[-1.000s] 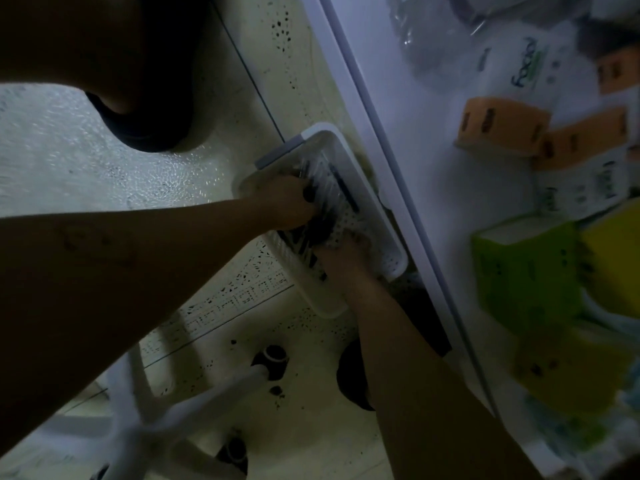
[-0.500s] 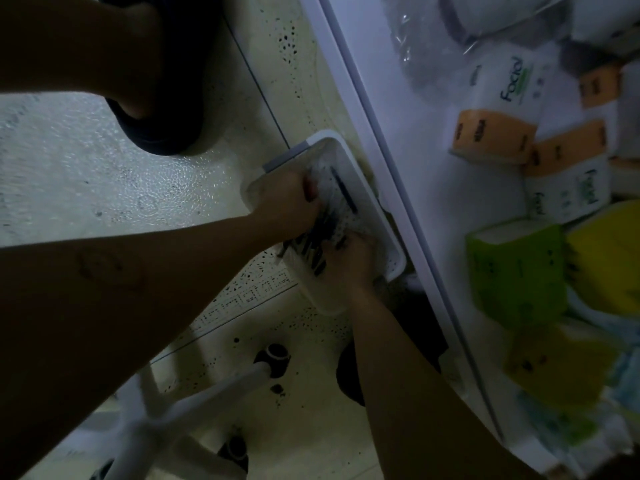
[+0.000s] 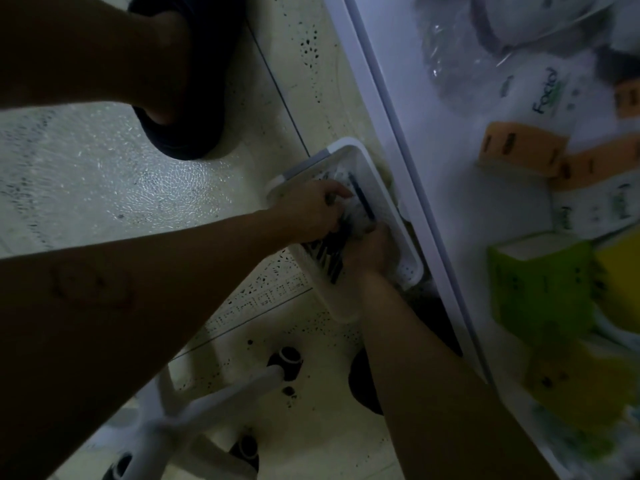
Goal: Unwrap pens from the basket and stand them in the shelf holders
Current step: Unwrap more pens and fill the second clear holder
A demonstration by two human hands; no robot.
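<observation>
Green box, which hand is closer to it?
Right. The right hand is in the basket, on the side toward the green box; the left hand is farther, on the other side.

Dim light, view straight down: speckled cream floor tiles (image 3: 104,174) under me, my dark shoe (image 3: 187,133) at top left, a 2nd dark shoe (image 3: 363,386) lower centre. White chair base (image 3: 194,414) spreads bottom left, one black caster (image 3: 287,362) at the end of an arm. At right, past a white ledge (image 3: 391,133): clear plastic bag (image 3: 450,64), white "Facial" tissue pack (image 3: 540,98), orange-banded packs (image 3: 519,147) just beside it, green box (image 3: 543,282) below them, yellow pack (image 3: 620,271) next to the box. Far-right items blurred; no more detail poss.
</observation>
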